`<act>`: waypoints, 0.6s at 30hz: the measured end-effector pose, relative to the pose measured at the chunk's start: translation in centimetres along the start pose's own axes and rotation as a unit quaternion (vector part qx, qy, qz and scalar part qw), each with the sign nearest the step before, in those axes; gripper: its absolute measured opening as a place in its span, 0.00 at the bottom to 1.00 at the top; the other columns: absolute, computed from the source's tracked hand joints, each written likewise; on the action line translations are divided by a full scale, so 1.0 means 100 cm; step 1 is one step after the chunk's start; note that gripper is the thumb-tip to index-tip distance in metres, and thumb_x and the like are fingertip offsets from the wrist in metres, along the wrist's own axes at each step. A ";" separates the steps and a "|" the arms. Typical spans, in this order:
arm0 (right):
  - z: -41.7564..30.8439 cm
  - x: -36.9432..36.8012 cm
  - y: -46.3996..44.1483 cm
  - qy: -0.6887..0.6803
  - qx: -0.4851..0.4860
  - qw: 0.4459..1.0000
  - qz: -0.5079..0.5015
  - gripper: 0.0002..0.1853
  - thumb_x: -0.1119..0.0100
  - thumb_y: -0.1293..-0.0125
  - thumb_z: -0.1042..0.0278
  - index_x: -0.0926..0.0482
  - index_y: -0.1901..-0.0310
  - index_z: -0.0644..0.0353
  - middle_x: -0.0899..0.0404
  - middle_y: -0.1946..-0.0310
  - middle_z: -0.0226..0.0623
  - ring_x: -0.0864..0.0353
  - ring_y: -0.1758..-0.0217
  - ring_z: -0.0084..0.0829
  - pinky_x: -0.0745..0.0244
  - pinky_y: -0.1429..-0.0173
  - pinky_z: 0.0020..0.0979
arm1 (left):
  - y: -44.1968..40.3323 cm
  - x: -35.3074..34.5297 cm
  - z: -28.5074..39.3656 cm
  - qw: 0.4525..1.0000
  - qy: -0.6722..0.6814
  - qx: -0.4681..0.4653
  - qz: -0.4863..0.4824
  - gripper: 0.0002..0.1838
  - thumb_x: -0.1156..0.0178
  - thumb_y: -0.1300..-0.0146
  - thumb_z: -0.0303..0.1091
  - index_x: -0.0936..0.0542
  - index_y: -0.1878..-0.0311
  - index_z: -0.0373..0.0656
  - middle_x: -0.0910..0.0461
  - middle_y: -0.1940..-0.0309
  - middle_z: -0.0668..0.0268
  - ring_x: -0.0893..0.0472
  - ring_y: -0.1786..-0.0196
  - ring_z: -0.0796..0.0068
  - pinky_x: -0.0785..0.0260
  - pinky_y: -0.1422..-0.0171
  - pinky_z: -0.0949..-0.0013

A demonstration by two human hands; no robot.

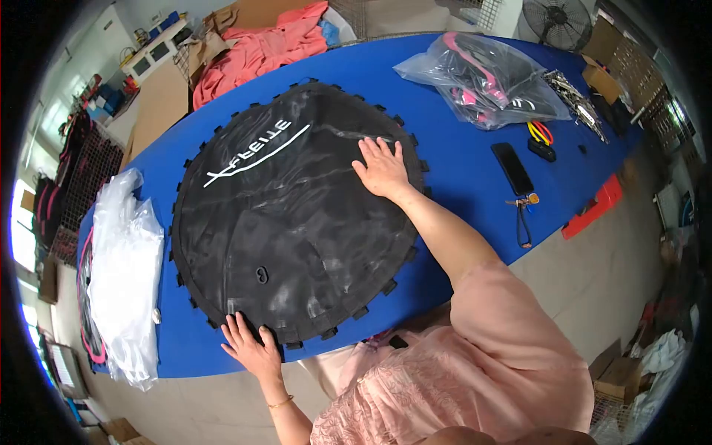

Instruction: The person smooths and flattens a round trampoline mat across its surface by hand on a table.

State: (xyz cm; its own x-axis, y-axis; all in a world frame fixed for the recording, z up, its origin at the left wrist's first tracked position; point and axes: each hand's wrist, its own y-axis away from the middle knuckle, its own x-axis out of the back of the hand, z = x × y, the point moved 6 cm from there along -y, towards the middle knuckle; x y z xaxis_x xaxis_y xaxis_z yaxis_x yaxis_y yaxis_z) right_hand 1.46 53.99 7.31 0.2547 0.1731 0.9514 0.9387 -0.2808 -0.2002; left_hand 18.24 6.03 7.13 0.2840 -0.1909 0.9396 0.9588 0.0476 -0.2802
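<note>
Spread over the blue table is a round black trampoline mat (297,200) with white lettering and small tabs all around its edge. A small dark ring-like piece (262,275) lies on its lower part. My left hand (254,351) rests flat at the mat's near edge, fingers apart. Toward the mat's right side, my right hand (382,167) lies palm down on the fabric with its fingers spread. Neither hand grips anything.
On the blue table (460,185), clear plastic bags (127,282) lie left. At the far right are a bagged black-and-pink item (486,81), a pile of metal pieces (575,100), a phone (512,168) and a black-and-yellow tool (541,141). Pink cloth (259,52) lies beyond.
</note>
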 end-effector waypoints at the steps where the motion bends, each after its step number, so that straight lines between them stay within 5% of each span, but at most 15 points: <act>1: 0.000 0.001 0.000 -0.001 -0.005 1.000 0.002 0.36 0.61 0.19 0.40 0.42 0.18 0.53 0.45 0.16 0.34 0.51 0.12 0.39 0.64 0.12 0.58 | 0.000 0.000 0.000 1.000 -0.002 0.006 -0.004 0.35 0.45 0.30 0.47 0.31 0.21 0.45 0.37 0.18 0.58 0.44 0.15 0.49 0.63 0.14 0.36; 11: 0.001 -0.003 -0.001 -0.039 0.009 0.998 0.044 0.35 0.54 0.21 0.43 0.37 0.21 0.57 0.41 0.18 0.37 0.48 0.13 0.43 0.63 0.13 0.62 | -0.001 0.000 0.000 1.000 -0.017 -0.006 -0.006 0.35 0.49 0.28 0.49 0.32 0.21 0.44 0.36 0.19 0.56 0.44 0.16 0.46 0.60 0.16 0.33; 18: 0.000 0.001 0.000 -0.006 -0.007 1.000 -0.022 0.36 0.63 0.17 0.41 0.44 0.17 0.54 0.48 0.15 0.34 0.54 0.11 0.39 0.66 0.12 0.58 | 0.000 0.000 0.001 1.000 -0.024 0.001 -0.015 0.35 0.49 0.27 0.48 0.33 0.21 0.45 0.38 0.18 0.58 0.45 0.15 0.48 0.61 0.16 0.32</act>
State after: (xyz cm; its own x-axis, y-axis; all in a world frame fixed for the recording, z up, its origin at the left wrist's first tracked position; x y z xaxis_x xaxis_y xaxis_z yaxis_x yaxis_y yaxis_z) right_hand 1.48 53.98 7.37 0.2164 0.1958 0.9565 0.9456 -0.2860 -0.1554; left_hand 18.22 6.08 7.18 0.2552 -0.1451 0.9559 0.9669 0.0447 -0.2514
